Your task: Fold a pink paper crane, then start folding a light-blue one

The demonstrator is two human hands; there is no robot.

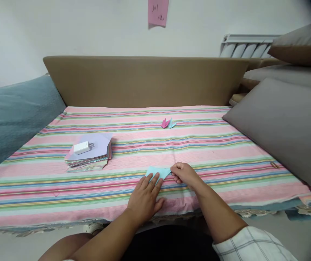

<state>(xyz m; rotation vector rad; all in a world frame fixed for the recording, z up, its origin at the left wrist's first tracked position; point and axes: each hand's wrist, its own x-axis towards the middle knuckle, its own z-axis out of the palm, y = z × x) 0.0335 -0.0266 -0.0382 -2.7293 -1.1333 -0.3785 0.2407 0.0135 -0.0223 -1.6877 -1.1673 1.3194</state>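
Note:
A light blue piece of folded paper point(157, 170) lies on the striped cloth near the front edge. My left hand point(146, 195) rests on it from the lower left, fingers spread and pressing it down. At the paper's right tip, my right hand point(182, 173) pinches the pointed end between thumb and forefinger, with the other fingers curled. Farther back stand two small folded paper shapes, a pink one point(165, 123) and a light blue one point(171, 124), side by side.
On the left, a stack of coloured paper point(90, 161) bears a white charger point(82, 148). Grey cushions point(283, 123) rise on the right, a teal cushion point(16, 116) on the left. A brown backrest point(147, 81) runs behind. A small brown ring-like item point(274, 165) lies at the right.

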